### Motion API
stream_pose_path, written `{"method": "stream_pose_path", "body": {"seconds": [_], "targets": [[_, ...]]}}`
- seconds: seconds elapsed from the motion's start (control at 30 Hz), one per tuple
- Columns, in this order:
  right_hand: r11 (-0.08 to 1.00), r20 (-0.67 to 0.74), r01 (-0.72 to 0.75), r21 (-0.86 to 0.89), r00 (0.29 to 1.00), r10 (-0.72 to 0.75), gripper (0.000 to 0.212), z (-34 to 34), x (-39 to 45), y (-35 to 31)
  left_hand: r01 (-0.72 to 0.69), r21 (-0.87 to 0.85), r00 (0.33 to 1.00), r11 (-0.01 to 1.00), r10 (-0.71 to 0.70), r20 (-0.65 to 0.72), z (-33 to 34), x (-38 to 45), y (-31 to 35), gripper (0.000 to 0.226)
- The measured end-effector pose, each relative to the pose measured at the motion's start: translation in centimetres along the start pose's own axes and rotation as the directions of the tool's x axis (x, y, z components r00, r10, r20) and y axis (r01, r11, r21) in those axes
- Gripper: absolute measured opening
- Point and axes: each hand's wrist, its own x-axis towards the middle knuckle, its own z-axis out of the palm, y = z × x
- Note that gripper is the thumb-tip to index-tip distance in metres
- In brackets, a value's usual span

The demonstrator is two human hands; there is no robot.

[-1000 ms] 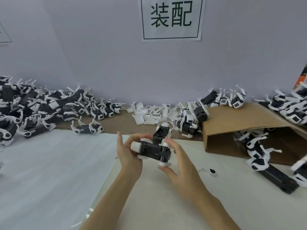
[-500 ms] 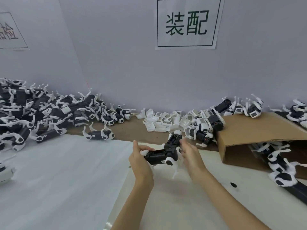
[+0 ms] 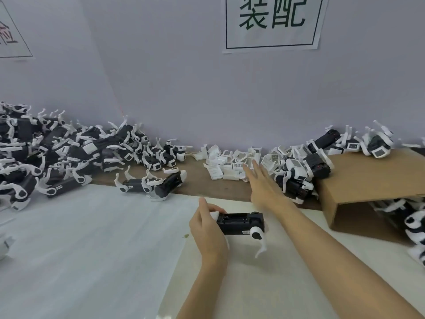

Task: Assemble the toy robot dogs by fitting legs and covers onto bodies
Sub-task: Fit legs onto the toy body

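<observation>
Your left hand (image 3: 208, 229) grips the black plastic dog body (image 3: 240, 223); your right hand (image 3: 262, 184), fingers spread, lies nearer the small white plastic covers (image 3: 226, 164) just beyond its fingertips.

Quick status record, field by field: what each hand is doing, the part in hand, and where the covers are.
left hand: grips one end of the black toy dog body
black toy dog body: held level above the white table sheet, one white leg showing
right hand: open, fingers straight, reaching toward the covers
small white plastic covers: loose pile by the wall
brown cardboard box: right of the covers
</observation>
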Motion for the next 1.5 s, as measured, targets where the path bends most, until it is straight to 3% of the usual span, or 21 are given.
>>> {"method": "stream_pose_path", "body": {"seconds": [0.1,0.27,0.33,0.4,0.53,0.7,0.87,1.1,1.2,1.23,1.4,1.5], "targets": [[0.988,0.023,0.051,-0.145,0.999,-0.048,0.095,0.6,1.3,0.7,-0.054,0.044,0.998,0.998,0.053,0.031,0.1,0.2,-0.4,0.061],[0.946,-0.217,-0.030,-0.322,0.975,-0.043,0.036,1.7,0.8,0.4,-0.074,0.114,0.996,0.991,0.067,0.065,0.2,0.2,-0.7,0.061],[0.973,-0.253,-0.020,-0.230,0.967,-0.040,0.019,1.5,-0.2,0.3,-0.071,0.138,0.995,0.988,0.061,0.072,0.1,0.2,-0.6,0.061],[0.999,-0.306,0.031,-0.018,0.951,-0.035,0.012,0.7,-1.9,0.1,-0.063,0.140,0.996,0.988,0.054,0.066,0.1,0.2,-0.3,0.060],[0.910,-0.305,0.072,0.407,0.950,0.061,0.007,-1.5,-6.8,-0.1,-0.057,0.164,0.996,0.985,0.044,0.082,0.1,-0.2,0.2,0.060],[0.536,-0.245,0.057,0.842,0.926,0.287,0.008,-3.9,-13.5,0.5,-0.030,0.177,0.996,0.984,0.014,0.091,0.4,-0.8,0.7,0.060],[0.245,-0.204,0.089,0.965,0.843,0.497,0.031,-4.3,-18.9,0.3,-0.049,0.206,0.984,0.977,0.012,0.176,0.4,-1.6,0.9,0.060],[0.275,-0.179,0.038,0.961,0.843,0.507,0.031,-3.4,-20.5,0.2,-0.127,0.193,0.957,0.973,0.069,0.281,0.8,-3.1,1.4,0.059],[0.094,-0.125,0.090,0.992,0.845,0.520,0.029,-3.8,-20.5,0.1,-0.143,0.188,0.943,0.972,0.076,0.324,1.0,-3.8,1.8,0.059],[0.105,-0.133,0.091,0.990,0.843,0.521,0.028,-3.9,-20.6,0.1,-0.161,0.194,0.937,0.968,0.089,0.337,1.0,-4.0,1.9,0.059],[0.371,-0.239,0.035,0.928,0.819,0.522,0.015,-3.7,-21.0,0.7,-0.241,0.211,0.910,0.947,0.144,0.390,1.4,-4.8,1.9,0.059],[0.471,-0.250,0.001,0.882,0.848,0.466,0.009,-3.4,-20.8,1.1,-0.275,0.231,0.901,0.933,0.166,0.401,1.5,-5.1,1.9,0.058]]}}
